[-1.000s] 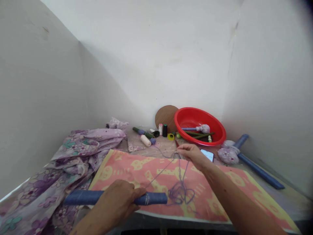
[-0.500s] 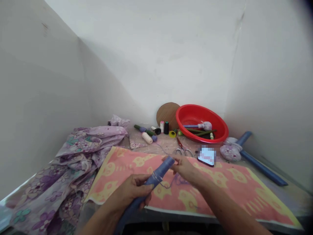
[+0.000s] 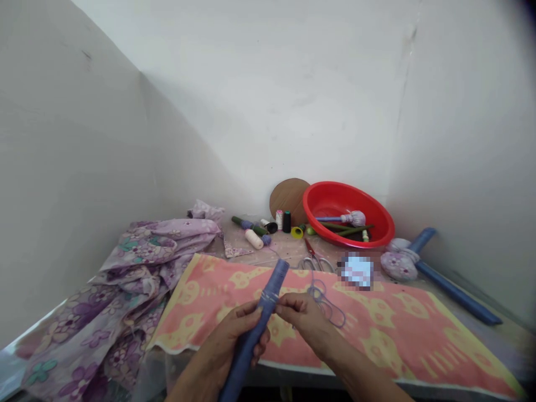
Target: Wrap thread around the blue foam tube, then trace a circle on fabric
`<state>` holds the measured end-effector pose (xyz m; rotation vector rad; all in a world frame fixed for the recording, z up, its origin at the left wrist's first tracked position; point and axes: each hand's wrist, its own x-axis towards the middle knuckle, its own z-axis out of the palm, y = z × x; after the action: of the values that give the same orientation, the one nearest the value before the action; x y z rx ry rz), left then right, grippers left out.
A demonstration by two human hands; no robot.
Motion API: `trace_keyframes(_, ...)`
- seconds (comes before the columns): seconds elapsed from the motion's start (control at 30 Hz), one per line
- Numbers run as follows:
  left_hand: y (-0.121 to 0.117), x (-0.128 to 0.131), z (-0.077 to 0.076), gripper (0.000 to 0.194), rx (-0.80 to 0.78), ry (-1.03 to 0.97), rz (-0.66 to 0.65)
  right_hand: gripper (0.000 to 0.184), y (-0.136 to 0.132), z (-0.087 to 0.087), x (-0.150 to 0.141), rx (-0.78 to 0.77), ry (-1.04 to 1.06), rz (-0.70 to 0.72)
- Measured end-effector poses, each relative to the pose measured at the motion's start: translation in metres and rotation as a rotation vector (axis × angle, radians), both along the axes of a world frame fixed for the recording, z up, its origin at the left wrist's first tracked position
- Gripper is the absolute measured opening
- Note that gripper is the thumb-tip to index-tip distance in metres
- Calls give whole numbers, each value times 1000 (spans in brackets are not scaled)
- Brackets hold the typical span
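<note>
My left hand (image 3: 232, 338) is wrapped round a blue wrapped stick (image 3: 277, 276), which slants up and away from me over the cloth. Pale cord (image 3: 269, 297) winds around the stick just above my left fingers. My right hand (image 3: 307, 324) has its thumb and fingers pinched against the stick's right side at this winding. It seems to hold the end of the purple yarn, though the fingers hide most of it. Loose loops of purple yarn (image 3: 338, 310) lie on the pink and yellow patterned cloth (image 3: 402, 329) beyond my right hand.
Scissors (image 3: 310, 252), a pixelated phone (image 3: 355, 270) and thread spools (image 3: 287, 221) lie behind the cloth. A red basin (image 3: 389, 226) holds sticks and a cloth-headed piece. Floral fabric (image 3: 125, 290) is heaped at left; a blue stick with a cloth ball (image 3: 400, 265) rests at right.
My right hand has come down from the stick's top end to the pale winding. The stick stands steeper, and the purple yarn loops lie farther right. The view has shifted slightly.
</note>
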<state>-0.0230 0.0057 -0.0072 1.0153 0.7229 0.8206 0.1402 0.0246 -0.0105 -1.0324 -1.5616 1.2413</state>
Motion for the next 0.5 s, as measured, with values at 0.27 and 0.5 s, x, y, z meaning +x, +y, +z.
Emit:
trace_keyframes(0.27,-2,9,-1,59,143,169,169,22,-8,0,5,12,86,12)
trace_keyframes(0.5,-7,22,-1,48,380,429,384,29,-12,-3,-1,-45,236,72)
